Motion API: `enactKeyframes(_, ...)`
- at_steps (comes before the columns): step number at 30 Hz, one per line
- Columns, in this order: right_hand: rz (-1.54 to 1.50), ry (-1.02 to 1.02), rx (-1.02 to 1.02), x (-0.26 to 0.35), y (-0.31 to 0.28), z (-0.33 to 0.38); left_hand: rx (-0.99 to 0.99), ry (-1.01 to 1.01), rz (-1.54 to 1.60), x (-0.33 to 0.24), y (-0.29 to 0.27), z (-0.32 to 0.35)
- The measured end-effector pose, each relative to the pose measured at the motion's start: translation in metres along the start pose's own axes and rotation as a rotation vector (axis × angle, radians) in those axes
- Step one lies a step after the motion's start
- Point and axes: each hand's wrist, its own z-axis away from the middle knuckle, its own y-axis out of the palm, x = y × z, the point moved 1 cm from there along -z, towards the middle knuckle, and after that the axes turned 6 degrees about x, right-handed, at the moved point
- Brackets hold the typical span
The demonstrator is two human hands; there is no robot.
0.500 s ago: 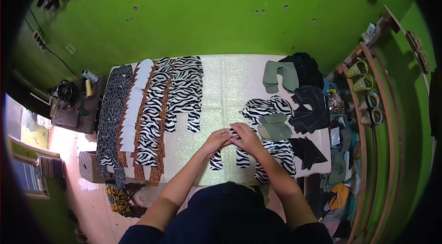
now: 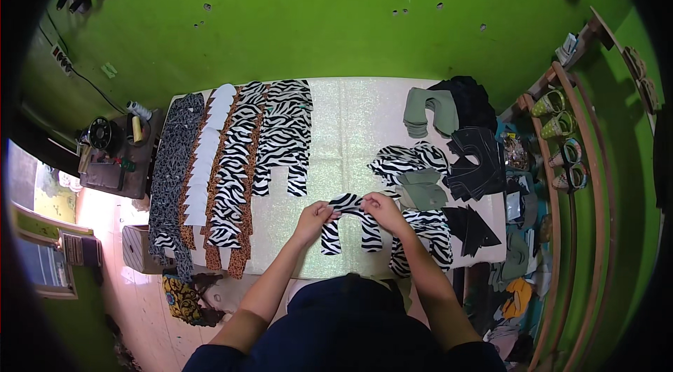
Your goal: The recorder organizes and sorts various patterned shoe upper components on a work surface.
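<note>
My left hand (image 2: 316, 220) and my right hand (image 2: 383, 212) pinch the two sides of a zebra-print piece (image 2: 345, 203), stretched between them over the near middle of the table. Below it, two zebra-print legs (image 2: 330, 239) point toward me; I cannot tell whether they belong to the held piece or to another under it. Right of my right hand lie olive-green pieces (image 2: 423, 193), with zebra-print pieces (image 2: 410, 160) beyond them and more zebra-print pieces (image 2: 423, 239) nearer me.
Overlapping rows of grey-black patterned pieces (image 2: 172, 168), white pieces (image 2: 202, 176) and zebra-print pieces (image 2: 284, 126) cover the table's left. Black pieces (image 2: 477, 168) and a green U-shaped stack (image 2: 429, 111) lie at the right. A wooden rack with sandals (image 2: 559, 124) stands beside the table.
My hands have drawn apart from their clasp, and the zebra-print piece now shows stretched between them. The piles on the table stay as they were.
</note>
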Motion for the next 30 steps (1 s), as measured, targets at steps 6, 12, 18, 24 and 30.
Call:
enactKeyframes(6, 0.265, 0.084, 0.137, -0.002, 0.014, 0.025, 0.019, -0.108, -0.264, 0.021, 0.001, 0.022)
enactKeyframes(12, 0.442, -0.260, -0.148, -0.007, 0.013, 0.023, 0.004, -0.077, -0.151, 0.021, 0.008, 0.024)
enactKeyframes(18, 0.089, 0.072, 0.006, -0.002, 0.024, 0.021, -0.033, 0.000, -0.113, 0.020, 0.008, 0.017)
enactKeyframes(24, 0.223, -0.003, -0.181, -0.024, 0.032, 0.010, -0.210, 0.002, -0.752, 0.002, 0.012, 0.019)
enactKeyframes(30, 0.379, 0.018, -0.275, -0.025, 0.039, 0.007, -0.273, 0.027, -0.987, 0.007, 0.010, 0.011)
